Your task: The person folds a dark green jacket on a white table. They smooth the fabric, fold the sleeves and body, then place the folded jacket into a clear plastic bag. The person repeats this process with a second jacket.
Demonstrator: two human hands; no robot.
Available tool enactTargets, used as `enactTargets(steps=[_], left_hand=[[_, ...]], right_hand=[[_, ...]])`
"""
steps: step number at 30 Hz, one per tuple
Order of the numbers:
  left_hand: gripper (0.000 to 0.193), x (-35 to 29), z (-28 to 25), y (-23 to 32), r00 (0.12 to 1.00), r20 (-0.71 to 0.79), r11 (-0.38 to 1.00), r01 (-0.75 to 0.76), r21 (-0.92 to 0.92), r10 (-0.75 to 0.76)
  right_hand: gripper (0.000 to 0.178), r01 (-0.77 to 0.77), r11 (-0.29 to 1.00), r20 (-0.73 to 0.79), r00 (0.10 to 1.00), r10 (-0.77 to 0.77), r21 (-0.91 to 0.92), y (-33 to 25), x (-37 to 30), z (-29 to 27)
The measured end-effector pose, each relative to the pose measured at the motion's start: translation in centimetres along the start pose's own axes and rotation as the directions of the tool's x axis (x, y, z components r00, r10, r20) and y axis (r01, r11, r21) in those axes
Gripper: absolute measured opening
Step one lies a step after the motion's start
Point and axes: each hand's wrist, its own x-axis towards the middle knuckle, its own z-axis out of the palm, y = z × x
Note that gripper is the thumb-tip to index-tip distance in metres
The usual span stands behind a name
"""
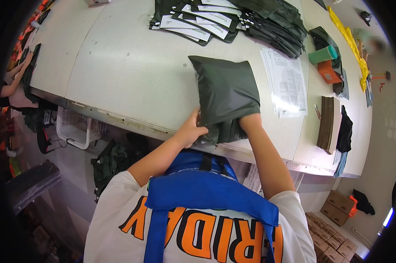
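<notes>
A dark grey-green plastic mailing bag point(228, 87) stands tilted up at the front edge of the white table point(119, 65), its mouth toward me. My left hand point(191, 131) pinches the bag's lower left edge, thumb in front. My right hand point(250, 122) reaches into or behind the bag's lower right side, so its fingers are hidden. Some dark, folded material point(230, 131) shows below the bag's lower edge; I cannot make out what it is.
Packed dark pouches with white labels point(198, 22) and a pile of black bags point(276, 26) lie at the back. Printed sheets point(287, 83) are to the right, then a cardboard stack point(327, 125), an orange box point(329, 72) and a green roll point(322, 55). Another person's arm point(16, 81) shows far left.
</notes>
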Motion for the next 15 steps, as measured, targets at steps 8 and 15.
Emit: enactTargets(steps=[8, 15], left_hand=[[0.086, -0.7, -0.1, 1.0, 0.994, 0.093, 0.963, 0.028, 0.267, -0.054], [0.094, -1.2, 1.0, 1.4, 0.997, 0.073, 0.998, 0.02, 0.061, -0.025]], right_hand=[[0.054, -0.121, 0.992, 0.363, 0.927, 0.097, 0.043, -5.7, 3.2, -0.8], [0.063, -0.08, 0.977, 0.225, 0.974, 0.035, 0.196, -1.9, 1.8, 6.2]])
